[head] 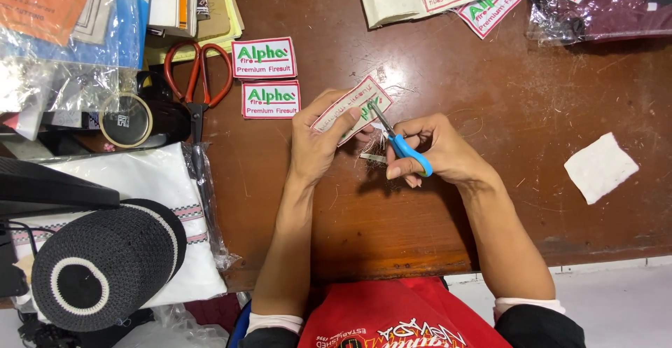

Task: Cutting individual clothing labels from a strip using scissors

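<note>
Seen from the head camera, the left hand (318,138) pinches a rectangular white patch (353,108) with a red border and green lettering, thumb on top and fingers closed beneath it. The patch is held just above the brown table (490,110); its long axis runs on a slant, from lower left at the thumb up to the right. The right hand (437,150) is closed around small scissors (397,141) with blue handles. Their long axis also slants, handles low and right, and the blades point up and left, with the tips at the patch's right edge. The two hands are close together at the middle of the table.

Two matching patches (264,78) lie flat to the left, beside large red-handled scissors (198,82). A white cloth square (600,167) lies well apart on the right.
</note>
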